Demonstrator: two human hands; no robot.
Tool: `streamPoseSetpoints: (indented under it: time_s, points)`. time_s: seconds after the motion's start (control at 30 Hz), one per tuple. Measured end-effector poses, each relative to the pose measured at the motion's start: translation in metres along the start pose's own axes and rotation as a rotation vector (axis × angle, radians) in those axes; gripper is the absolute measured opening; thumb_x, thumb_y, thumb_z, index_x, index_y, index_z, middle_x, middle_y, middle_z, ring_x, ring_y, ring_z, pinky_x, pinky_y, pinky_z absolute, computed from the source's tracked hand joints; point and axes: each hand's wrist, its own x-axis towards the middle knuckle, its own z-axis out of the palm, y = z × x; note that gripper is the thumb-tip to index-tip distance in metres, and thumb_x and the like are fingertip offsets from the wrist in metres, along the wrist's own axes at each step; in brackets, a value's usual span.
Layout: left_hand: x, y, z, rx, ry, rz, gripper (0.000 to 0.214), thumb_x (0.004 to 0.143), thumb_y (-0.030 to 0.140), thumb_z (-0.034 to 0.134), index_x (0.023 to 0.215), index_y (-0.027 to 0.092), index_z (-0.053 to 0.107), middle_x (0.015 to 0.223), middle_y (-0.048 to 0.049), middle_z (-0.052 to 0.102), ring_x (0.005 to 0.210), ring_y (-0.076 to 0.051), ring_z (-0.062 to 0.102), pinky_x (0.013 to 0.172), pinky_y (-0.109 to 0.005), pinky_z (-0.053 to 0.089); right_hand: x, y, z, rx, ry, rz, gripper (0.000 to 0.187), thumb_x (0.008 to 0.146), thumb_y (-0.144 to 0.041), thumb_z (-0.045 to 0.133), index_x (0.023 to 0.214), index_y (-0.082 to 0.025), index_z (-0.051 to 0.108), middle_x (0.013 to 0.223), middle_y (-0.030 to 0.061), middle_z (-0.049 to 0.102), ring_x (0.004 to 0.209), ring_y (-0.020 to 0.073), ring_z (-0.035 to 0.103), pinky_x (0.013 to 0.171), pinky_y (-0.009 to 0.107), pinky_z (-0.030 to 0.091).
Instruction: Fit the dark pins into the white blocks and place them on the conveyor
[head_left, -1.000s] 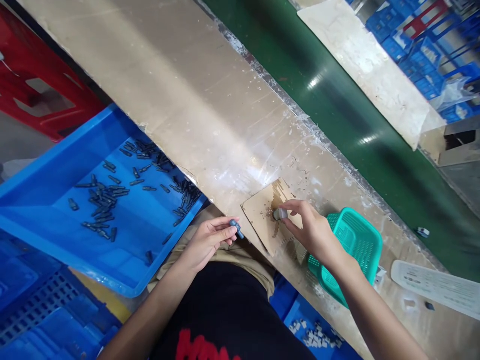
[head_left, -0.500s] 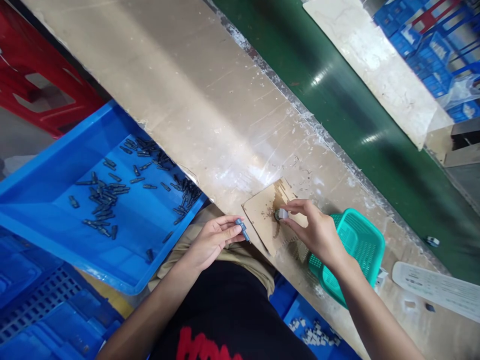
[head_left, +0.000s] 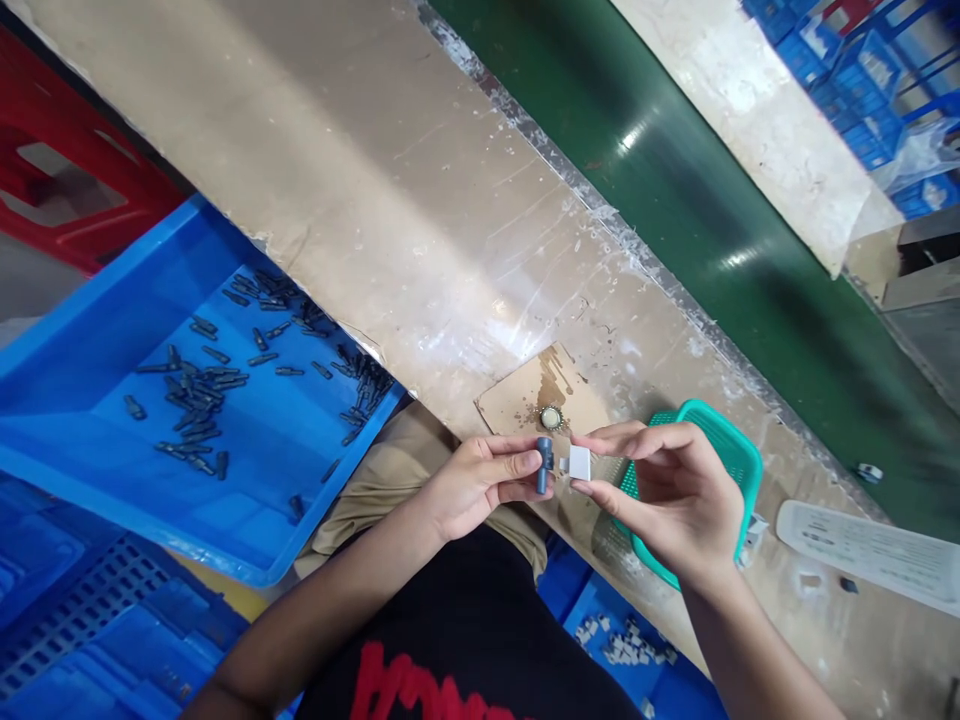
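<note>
Between the thumb and fingers of my left hand is a dark grey-blue plastic fitting, its narrow end pointing down. My right hand pinches a small white square cap by its edges. The cap's narrow stub faces the side of the fitting, very close to it; whether they touch I cannot tell. Just beyond the hands, a small round pot with a pale top rests on a wet-stained piece of cardboard.
At left, a blue bin holds many dark fittings. A green basket stands behind my right hand. White pieces lie in a blue bin below the table. Beyond the worktop runs a green conveyor belt.
My right hand has moved the white cap from the pot on the cardboard toward my body. My left hand has brought the fitting rightward and turned it, so both pieces are now close together.
</note>
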Motion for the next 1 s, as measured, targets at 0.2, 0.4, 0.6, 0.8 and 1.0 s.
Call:
streamPoseSetpoints:
  time_s: [0.2,0.4,0.6,0.8,1.0]
  points:
    - [-0.001,0.001,0.004,0.078,0.019,0.001,0.033,0.060,0.025,0.083,0.089,0.011,0.073,0.074,-0.0039,0.071,0.061,-0.010,0.065,0.063,-0.019,0.055,-0.004,0.001,-0.001,0.002,-0.023,-0.002,0.044,0.067,0.005,0.071,0.093,-0.021,0.047,0.099,0.0062,0.069,0.095,0.0204,0.064,0.083,0.036,0.054]
    - [-0.004,0.001,0.011,0.203,0.035,0.073,0.024,0.063,0.022,0.080,0.084,0.013,0.074,0.077,-0.0037,0.072,0.062,-0.011,0.066,0.061,-0.019,0.056,-0.007,0.004,-0.001,0.013,-0.040,0.035,0.040,0.070,0.002,0.071,0.090,-0.022,0.046,0.098,0.0058,0.069,0.094,0.0205,0.065,0.082,0.036,0.054]
    - [0.001,0.001,0.019,0.210,0.084,0.098,0.029,0.061,0.025,0.082,0.085,0.011,0.074,0.079,-0.0072,0.072,0.062,-0.011,0.066,0.059,-0.019,0.056,-0.006,0.011,-0.003,-0.020,0.020,0.024,0.036,0.071,-0.006,0.074,0.086,-0.022,0.046,0.096,0.0061,0.071,0.094,0.0213,0.065,0.080,0.038,0.055]
    - [0.023,0.001,0.026,0.337,0.224,0.227,0.037,0.057,0.028,0.084,0.088,0.010,0.073,0.075,-0.0077,0.073,0.064,-0.017,0.067,0.067,-0.031,0.060,0.007,0.026,-0.023,-0.111,0.093,0.082,0.034,0.073,-0.016,0.075,0.090,-0.023,0.046,0.098,0.0050,0.070,0.096,0.0209,0.066,0.083,0.036,0.054]
    - [0.005,0.024,0.015,0.836,0.430,0.389,0.023,0.067,0.031,0.077,0.086,0.018,0.075,0.073,-0.0043,0.074,0.066,-0.021,0.070,0.068,-0.029,0.059,0.042,0.072,-0.151,-0.447,0.618,0.191,0.039,0.062,-0.023,0.078,0.090,-0.020,0.052,0.088,0.0038,0.068,0.080,0.0182,0.067,0.075,0.032,0.053]
